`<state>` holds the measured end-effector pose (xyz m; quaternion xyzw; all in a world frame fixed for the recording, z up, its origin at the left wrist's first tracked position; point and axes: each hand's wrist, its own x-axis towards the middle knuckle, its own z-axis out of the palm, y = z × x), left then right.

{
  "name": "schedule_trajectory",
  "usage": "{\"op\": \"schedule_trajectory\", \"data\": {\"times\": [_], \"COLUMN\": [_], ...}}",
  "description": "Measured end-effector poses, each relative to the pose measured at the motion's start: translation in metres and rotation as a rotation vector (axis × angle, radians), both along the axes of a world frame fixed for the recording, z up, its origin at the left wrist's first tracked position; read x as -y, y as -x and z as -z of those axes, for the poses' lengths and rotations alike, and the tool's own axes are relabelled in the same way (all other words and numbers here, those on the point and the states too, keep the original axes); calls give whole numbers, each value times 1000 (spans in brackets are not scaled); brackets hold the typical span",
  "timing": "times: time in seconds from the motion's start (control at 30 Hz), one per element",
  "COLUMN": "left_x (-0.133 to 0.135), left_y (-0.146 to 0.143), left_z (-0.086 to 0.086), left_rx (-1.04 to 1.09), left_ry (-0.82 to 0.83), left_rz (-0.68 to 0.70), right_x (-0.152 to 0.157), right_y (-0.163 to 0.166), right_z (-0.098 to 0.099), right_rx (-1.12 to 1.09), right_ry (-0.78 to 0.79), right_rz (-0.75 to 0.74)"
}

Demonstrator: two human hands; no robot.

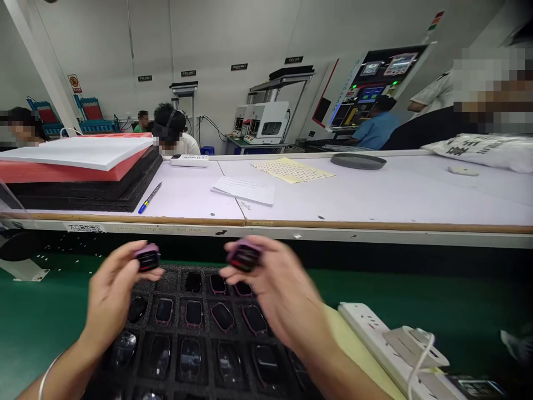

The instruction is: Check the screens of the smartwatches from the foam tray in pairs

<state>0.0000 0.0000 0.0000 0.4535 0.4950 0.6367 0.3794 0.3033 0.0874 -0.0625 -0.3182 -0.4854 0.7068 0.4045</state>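
Note:
Between the thumb and fingers of my left hand (pixel 114 286) is a smartwatch body (pixel 147 259) with a purple case and a dark screen. A second smartwatch body (pixel 245 256), also purple, is gripped in my right hand (pixel 281 289); its screen shows some red and is blurred. Both watches are held up above a black foam tray (pixel 179 325). Many of the tray's compartments contain similar watches, such as the strapless purple-rimmed watch (pixel 194 314). My forearms cover parts of the tray's sides.
A white power strip (pixel 366 328) with a plugged-in adapter lies at the right on the green bench (pixel 54 311). On the shelf above are stacked foam sheets (pixel 83 191), a blue pen (pixel 150 198), papers (pixel 245 190) and a grey dish (pixel 358 161). Other people sit beyond.

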Motion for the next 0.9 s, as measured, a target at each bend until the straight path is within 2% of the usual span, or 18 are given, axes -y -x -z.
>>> {"op": "schedule_trajectory", "data": {"times": [0.07,0.13,0.27,0.4,0.47,0.57,0.7,0.8,0.9], "left_x": [-29,-44,-45,-41,-41,-44,-49,-56,-64], "left_y": [-7,-6,12,36,49,70,95,106,111], "left_z": [5,16,39,54,61,70,80,88,94], "left_rx": [106,114,10,-68,-131,-319,-737,-895,-987], "left_ry": [141,247,340,371,385,374,327,307,283], "left_rz": [28,49,70,150,185,231,226,253,361], "right_x": [-6,-11,-15,-17,-19,-24,-33,-35,-34], "right_y": [27,57,94,99,102,114,141,161,174], "right_z": [-3,-3,6,14,16,19,25,27,27], "right_rx": [10,28,60,15,13,77,436,645,775], "right_ry": [19,67,174,269,258,137,-287,-514,-666], "right_rz": [-10,-16,-38,-77,-113,-203,-288,-274,-212]}}
